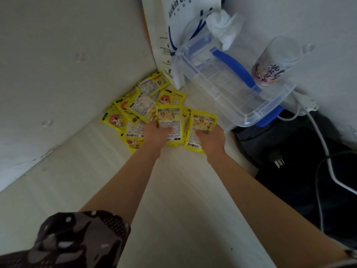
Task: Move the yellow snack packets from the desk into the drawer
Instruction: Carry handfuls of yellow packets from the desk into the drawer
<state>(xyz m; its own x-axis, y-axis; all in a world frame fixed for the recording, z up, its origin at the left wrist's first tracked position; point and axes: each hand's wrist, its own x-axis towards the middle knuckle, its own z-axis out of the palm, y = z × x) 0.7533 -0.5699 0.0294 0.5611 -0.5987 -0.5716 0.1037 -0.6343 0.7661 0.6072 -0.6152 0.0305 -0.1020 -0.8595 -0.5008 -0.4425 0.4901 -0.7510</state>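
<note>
Head view, left hand (155,135) and right hand (211,140) each gripping yellow packets (135,105)

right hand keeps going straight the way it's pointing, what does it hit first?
The right hand grips a yellow packet and points away and slightly left. Straight on, it would probably first meet the clear plastic storage box just beyond that packet, at its near corner, though depth is hard to judge from this view.
</note>
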